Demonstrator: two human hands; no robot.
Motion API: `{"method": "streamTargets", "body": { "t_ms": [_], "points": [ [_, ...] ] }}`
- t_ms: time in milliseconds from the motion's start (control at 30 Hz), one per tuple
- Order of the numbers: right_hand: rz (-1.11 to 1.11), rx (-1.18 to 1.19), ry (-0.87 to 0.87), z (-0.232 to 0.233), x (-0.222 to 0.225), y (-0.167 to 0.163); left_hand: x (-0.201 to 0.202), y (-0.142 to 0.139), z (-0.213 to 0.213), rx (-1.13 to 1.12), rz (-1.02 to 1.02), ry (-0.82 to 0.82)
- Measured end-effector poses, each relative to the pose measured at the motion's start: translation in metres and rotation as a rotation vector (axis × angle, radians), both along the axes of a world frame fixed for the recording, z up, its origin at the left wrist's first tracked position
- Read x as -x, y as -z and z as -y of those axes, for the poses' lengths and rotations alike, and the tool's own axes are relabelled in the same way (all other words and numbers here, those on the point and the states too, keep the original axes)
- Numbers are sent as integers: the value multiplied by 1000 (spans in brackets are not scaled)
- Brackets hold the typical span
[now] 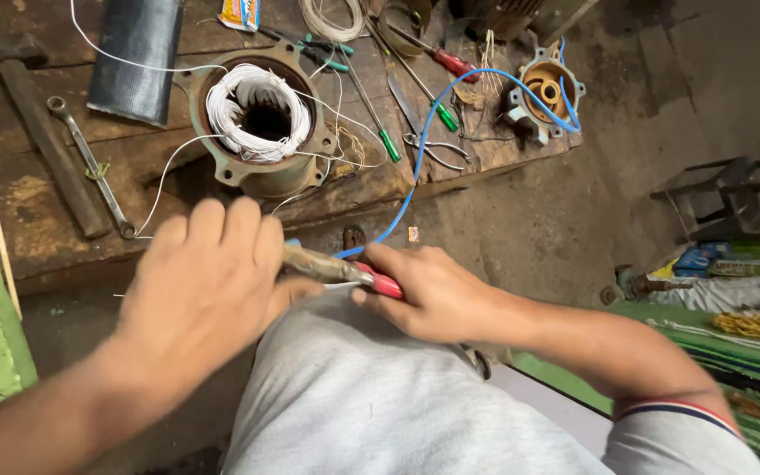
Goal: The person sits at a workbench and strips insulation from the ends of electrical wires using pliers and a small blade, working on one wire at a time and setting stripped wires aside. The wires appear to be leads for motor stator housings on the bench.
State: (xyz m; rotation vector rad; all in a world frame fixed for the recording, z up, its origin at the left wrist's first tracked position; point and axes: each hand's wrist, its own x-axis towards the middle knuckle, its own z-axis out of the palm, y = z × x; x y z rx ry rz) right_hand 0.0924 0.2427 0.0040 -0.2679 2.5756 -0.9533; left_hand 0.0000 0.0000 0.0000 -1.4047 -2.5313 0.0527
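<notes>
Worn red-handled tool (345,271), grimy metal shaft, blue wire (415,167) alongside.

- A hand tool with red grips (378,282), likely pliers, lies nearly level across the lap, just below the front edge of the wooden workbench (37,237). Its worn, dull metal head (318,263) points toward the person's left, the red handles toward the right.
- A blue wire (421,149) meets the tool from above. It climbs over the workbench edge, arches across the top and ends at a small rusty motor end cover (545,91) at the workbench's far right corner.
</notes>
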Motion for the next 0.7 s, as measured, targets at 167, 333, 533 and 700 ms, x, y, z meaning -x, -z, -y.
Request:
{"method": "streamTargets", "body": {
  "t_ms": [167, 333, 533, 700],
  "points": [
    [-251, -277, -236, -5, -11, -47, -22, -5, 15, -4, 2, 205],
    [-436, -403, -365, -6, -38, -85, -43, -9, 37, -199, -179, 445],
    [-550, -481, -497, -29, -51, -106, -104, 24, 22, -330, 137, 270],
    [-535, -435, -529, -51, -50, -91, -106, 65, 17, -274, 163, 412]
  ]
}}
